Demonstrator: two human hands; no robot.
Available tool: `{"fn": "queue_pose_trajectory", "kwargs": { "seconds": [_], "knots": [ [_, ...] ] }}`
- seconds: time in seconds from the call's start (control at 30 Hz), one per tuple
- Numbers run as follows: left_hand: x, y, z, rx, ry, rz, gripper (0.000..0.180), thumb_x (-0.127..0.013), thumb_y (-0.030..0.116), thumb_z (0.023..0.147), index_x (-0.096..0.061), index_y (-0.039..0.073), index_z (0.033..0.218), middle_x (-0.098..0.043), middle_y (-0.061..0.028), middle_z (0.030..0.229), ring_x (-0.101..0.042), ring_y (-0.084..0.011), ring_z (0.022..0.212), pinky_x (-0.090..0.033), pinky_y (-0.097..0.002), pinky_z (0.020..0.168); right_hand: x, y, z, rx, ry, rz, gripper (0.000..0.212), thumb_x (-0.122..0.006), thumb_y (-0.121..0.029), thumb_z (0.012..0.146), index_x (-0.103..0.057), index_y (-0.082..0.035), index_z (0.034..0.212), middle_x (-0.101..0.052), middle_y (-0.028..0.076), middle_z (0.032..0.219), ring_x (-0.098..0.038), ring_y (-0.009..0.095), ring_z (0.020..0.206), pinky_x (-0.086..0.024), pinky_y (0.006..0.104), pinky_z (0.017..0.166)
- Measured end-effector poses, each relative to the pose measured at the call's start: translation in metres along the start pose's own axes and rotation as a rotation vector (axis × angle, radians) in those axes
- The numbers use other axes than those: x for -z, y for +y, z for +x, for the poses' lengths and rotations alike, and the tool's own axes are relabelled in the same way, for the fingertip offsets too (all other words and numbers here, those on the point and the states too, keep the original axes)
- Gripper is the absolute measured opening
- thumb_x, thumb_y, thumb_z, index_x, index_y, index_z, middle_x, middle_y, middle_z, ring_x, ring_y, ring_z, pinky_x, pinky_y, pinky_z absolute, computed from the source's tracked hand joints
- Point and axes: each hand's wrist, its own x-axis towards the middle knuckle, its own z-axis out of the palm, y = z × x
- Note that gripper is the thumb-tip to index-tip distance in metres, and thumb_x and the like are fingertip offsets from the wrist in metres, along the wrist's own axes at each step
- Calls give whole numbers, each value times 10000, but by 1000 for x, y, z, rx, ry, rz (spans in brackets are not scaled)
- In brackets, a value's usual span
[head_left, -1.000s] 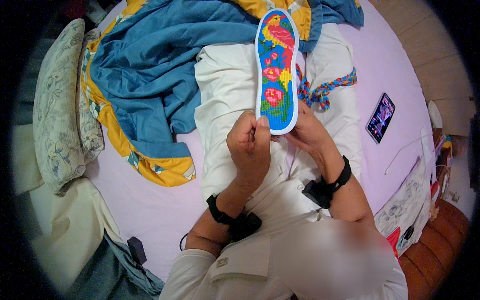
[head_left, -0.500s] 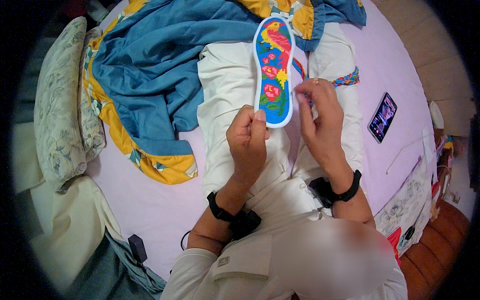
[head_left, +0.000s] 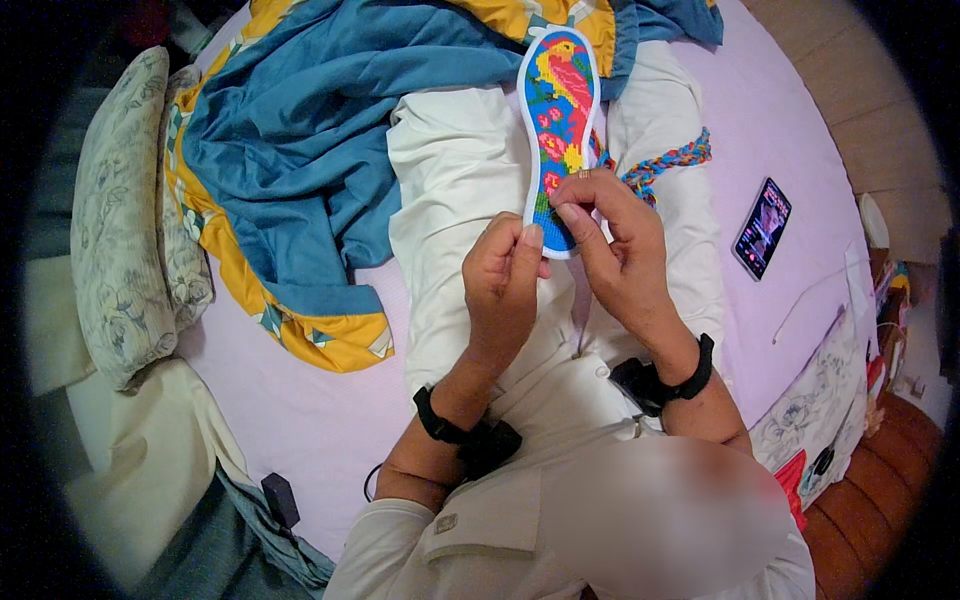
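Note:
An embroidered insole (head_left: 566, 85) with a white rim is held up above my lap. Its stitched face carries a yellow and pink bird and pink flowers on blue. My left hand (head_left: 500, 285) grips the rounded near end, thumb on the face and fingers curled at the edge. Over the lower part of the pattern, my right hand (head_left: 625, 240) pinches thumb and forefinger close together against the stitching. Whatever is between those fingertips is too small to make out. A braided bundle of coloured thread (head_left: 680, 154) lies across my right leg, partly hidden behind the insole.
A phone (head_left: 764, 228) with a lit screen lies on the pale purple sheet to the right. Blue and yellow bedding (head_left: 290, 150) is heaped at left and far side. A floral pillow (head_left: 122, 220) stands at far left. A small dark block (head_left: 281, 500) rests near my left elbow.
My right hand has moved left, from beside the insole onto its face, and its fingertips have closed together. The insole has tilted slightly to the right in my left hand.

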Motion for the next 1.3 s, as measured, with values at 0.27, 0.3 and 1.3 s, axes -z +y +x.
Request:
{"fn": "queue_pose_trajectory", "kwargs": {
  "seconds": [0.27,0.3,1.3],
  "knots": [
    [-2,3,-1,63,19,-42,227,-471,101,908,-458,12,699,-425,-2,664,-429,-46,559,-347,-186,510,-5,13,5,392,43,-356,51,-532,-19,821,-543,4,866,-569,120,796,-561,233,714,-443,295,644],
    [-2,2,-2,74,20,-37,230,-470,105,910,-458,13,699,-427,0,664,-431,-45,559,-347,-183,510,-4,13,4,228,55,-155,52,-534,-25,829,-537,3,873,-570,103,799,-556,204,713,-442,280,648],
    [3,7,1,66,116,20,216,-490,81,895,-476,23,687,-451,8,637,-439,-32,538,-339,-174,495,10,-13,-5,153,37,-424,293,-593,122,667,-615,-58,898,-471,126,791,-530,270,730,-436,306,635]
  ]
}}
